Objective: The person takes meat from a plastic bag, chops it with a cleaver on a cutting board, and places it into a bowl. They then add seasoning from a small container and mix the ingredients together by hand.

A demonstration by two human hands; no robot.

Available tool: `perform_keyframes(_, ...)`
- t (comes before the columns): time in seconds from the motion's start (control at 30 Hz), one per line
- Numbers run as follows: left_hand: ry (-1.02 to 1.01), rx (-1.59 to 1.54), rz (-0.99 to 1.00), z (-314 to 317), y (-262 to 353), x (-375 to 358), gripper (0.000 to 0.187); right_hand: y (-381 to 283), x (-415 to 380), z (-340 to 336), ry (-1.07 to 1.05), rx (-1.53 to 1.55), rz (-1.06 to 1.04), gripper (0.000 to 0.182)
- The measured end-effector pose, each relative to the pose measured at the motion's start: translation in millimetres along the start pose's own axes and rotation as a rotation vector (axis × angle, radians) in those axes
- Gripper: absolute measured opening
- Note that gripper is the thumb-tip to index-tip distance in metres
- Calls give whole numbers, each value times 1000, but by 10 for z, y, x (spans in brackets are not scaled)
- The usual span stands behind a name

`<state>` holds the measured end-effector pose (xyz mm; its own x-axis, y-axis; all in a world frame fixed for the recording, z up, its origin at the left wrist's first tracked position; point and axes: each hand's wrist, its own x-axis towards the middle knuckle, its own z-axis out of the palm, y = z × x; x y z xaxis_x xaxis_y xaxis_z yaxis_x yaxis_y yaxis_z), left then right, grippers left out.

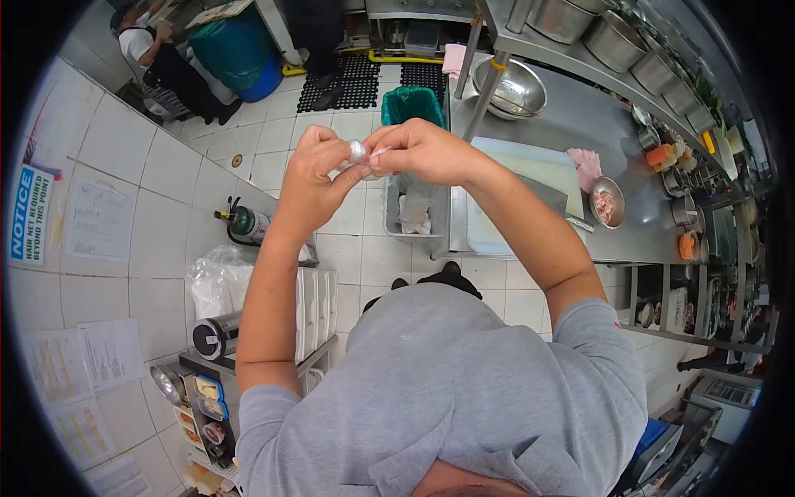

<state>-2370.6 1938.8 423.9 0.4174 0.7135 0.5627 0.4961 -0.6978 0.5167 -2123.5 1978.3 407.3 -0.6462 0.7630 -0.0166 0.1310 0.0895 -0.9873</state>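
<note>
My left hand (316,172) and my right hand (424,151) meet in front of me, raised above the floor. Both have their fingers closed in a pinch on a small whitish, shiny piece that looks like crumpled plastic (357,151). Its exact kind is too small to make out, and the fingers cover part of it. Below the hands stands a grey bin (394,217) with clear plastic inside. To the right, a large cleaver (542,199) lies across a white cutting board (489,224) on the steel counter.
A bowl of cut meat (607,204), a pink cloth (586,168) and a large steel bowl (520,87) sit on the counter (633,244). Pots line the shelf above. On the left are a fire extinguisher (248,222) and white containers (319,302). Another person (170,66) works at the back left.
</note>
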Motion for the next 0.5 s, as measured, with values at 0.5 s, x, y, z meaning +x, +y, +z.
perform_keyframes(0.5,-121,-1068,-502,447,-219,-578,26,507,-235,351,26,225,-285,24)
